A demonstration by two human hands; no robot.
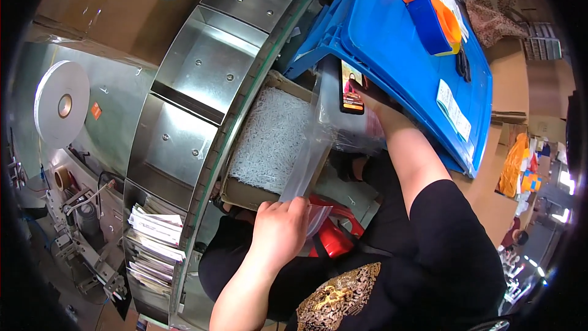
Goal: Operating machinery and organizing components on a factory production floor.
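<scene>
My left hand (282, 230) is closed on the edge of a clear plastic bag (306, 162), which stretches up beside an open carton (236, 190). Small thin white pieces (269, 135) fill that carton. On a plastic-wrapped bundle (364, 125) rests a phone (352, 107) with a lit screen. My right hand (370, 95) reaches to the phone's right side, in shadow under a large blue plastic lid or bin (392, 49). Its fingers are partly hidden, so whether it grips the phone or only touches it is unclear.
A curved conveyor line of metal trays (190, 79) runs along the left; one tray holds stacked papers (153, 233). Beyond stand a machine (86, 227) and a white tape reel (61, 104). On the blue plastic lie an orange-and-blue holder (435, 18) and a paper (453, 110).
</scene>
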